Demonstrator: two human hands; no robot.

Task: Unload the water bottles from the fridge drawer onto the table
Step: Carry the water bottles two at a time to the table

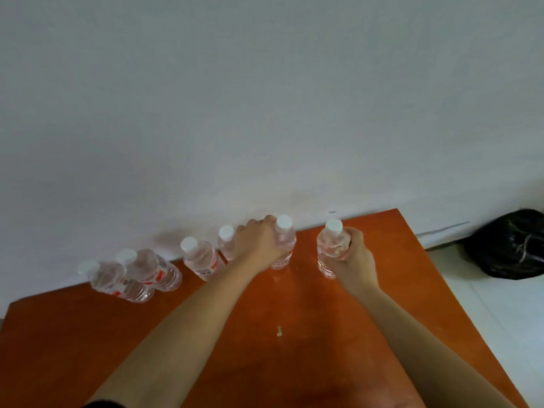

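Observation:
Several clear water bottles with white caps stand in a row along the far edge of the orange table [206, 334], against the white wall. My left hand [259, 242] is wrapped around the upper body of one bottle [285, 240], whose base rests on the table. My right hand [353, 254] grips the rightmost bottle [331, 245] from its right side, also standing on the table. To the left stand a bottle partly behind my left hand [226, 242], one with a red label [200, 257], and two more at the far left [150, 269] [112, 281]. The fridge drawer is out of view.
A black plastic bag [509, 245] lies on the pale tiled floor [485, 304] to the right of the table. A small pale speck [279, 331] sits on the tabletop between my forearms. The table's right edge runs diagonally close to my right arm.

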